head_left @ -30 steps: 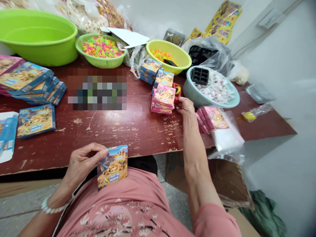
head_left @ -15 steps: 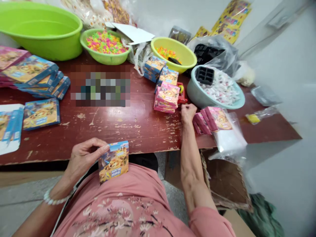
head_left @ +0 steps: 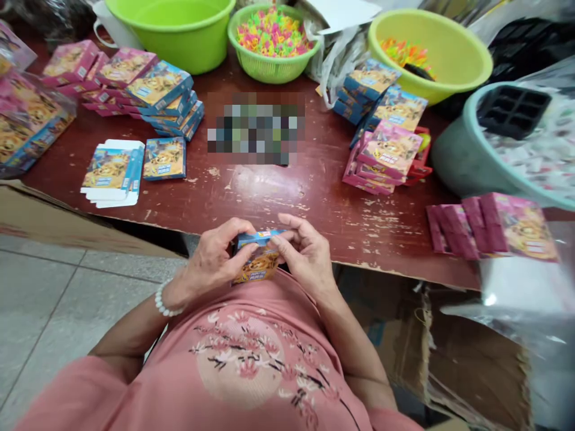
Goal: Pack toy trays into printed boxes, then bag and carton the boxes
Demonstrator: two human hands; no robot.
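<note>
In front of my body a small blue cardboard box (head_left: 258, 266) with a cartoon dog print stands upright. My left hand (head_left: 224, 251) grips its left side, thumb on the front and fingers behind. At the top right edge, my right hand (head_left: 305, 251) pinches the box with thumb and forefinger, its other fingers raised. Whether something small sits under those fingertips I cannot make out. Another blue box (head_left: 165, 158) lies on the table beside flat unfolded cartons (head_left: 110, 173). A red tape dispenser (head_left: 418, 158) shows partly behind stacked pink boxes (head_left: 389, 152).
Stacked boxes (head_left: 166, 90) line the left. Along the back stand a green tub (head_left: 179, 42), a green basket (head_left: 274, 69) of colourful pieces and a yellow basin (head_left: 449, 60). A pale blue basin (head_left: 462, 149) and pink boxes (head_left: 494, 224) are at right. An open carton (head_left: 476, 359) sits below.
My right hand has come from beside the tape dispenser back to the top of the blue box. The left hand still holds the box, and the view has turned left.
</note>
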